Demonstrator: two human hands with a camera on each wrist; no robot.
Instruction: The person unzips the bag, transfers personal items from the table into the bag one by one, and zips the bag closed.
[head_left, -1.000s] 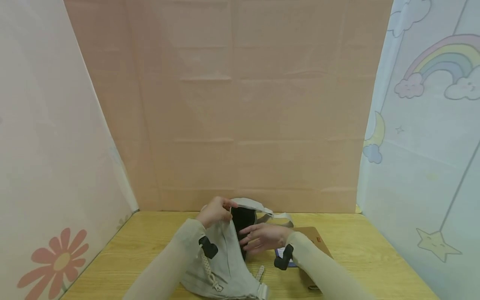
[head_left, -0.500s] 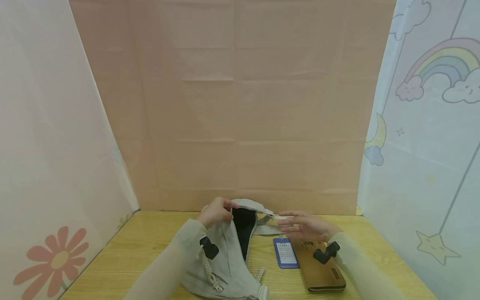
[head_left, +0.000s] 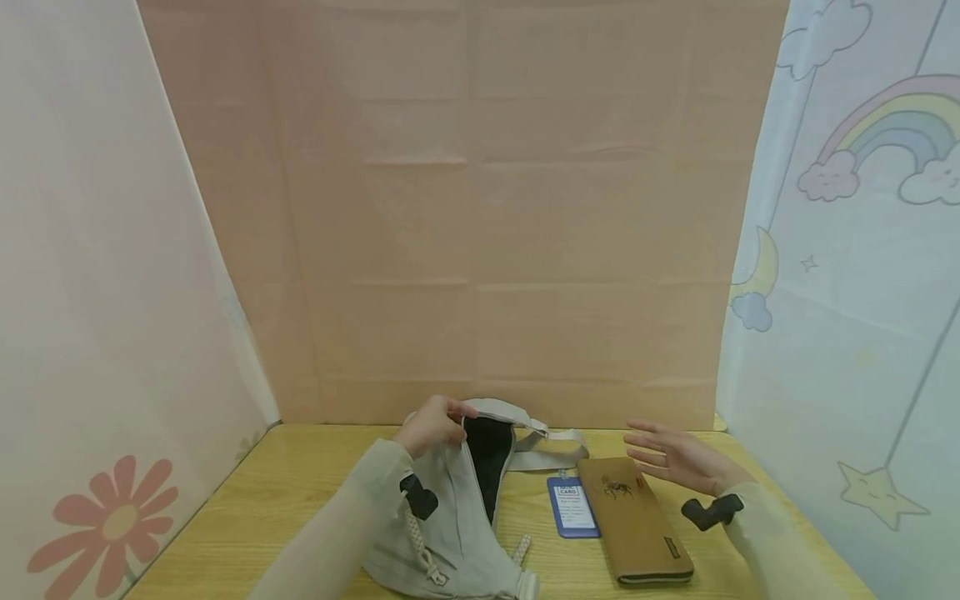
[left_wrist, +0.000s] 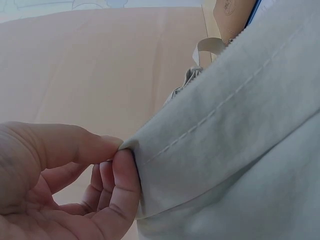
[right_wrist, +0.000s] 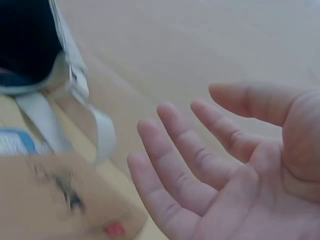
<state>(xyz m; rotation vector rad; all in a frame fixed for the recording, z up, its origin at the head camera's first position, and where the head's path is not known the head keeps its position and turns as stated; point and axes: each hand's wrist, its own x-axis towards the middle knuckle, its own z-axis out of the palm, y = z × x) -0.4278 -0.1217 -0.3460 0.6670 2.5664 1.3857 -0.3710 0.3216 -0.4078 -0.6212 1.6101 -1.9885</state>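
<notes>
A pale grey fabric bag [head_left: 450, 517] stands on the wooden table with its zipped mouth spread and a dark inside showing. My left hand [head_left: 432, 425] pinches the edge of that mouth between thumb and forefinger, as the left wrist view shows up close on the bag's cloth [left_wrist: 215, 130]. Out to the right, my right hand [head_left: 682, 458] is held in the air with its fingers apart and nothing in them. Nearest to it lies a brown wallet [head_left: 633, 525] with a dark printed figure. A blue-framed card holder [head_left: 573, 508] lies along the wallet's left side.
The bag's strap [head_left: 551, 454] loops out on the table behind the card holder. A cord [head_left: 420, 542] hangs on the bag's front. A brown backdrop [head_left: 480, 250] rises at the table's far edge, with printed sheets [head_left: 847, 350] at the sides.
My right hand has moved from the bag's mouth over the wallet and away to the right, uncovering the wallet and card holder. The left hand keeps its place on the bag's edge.
</notes>
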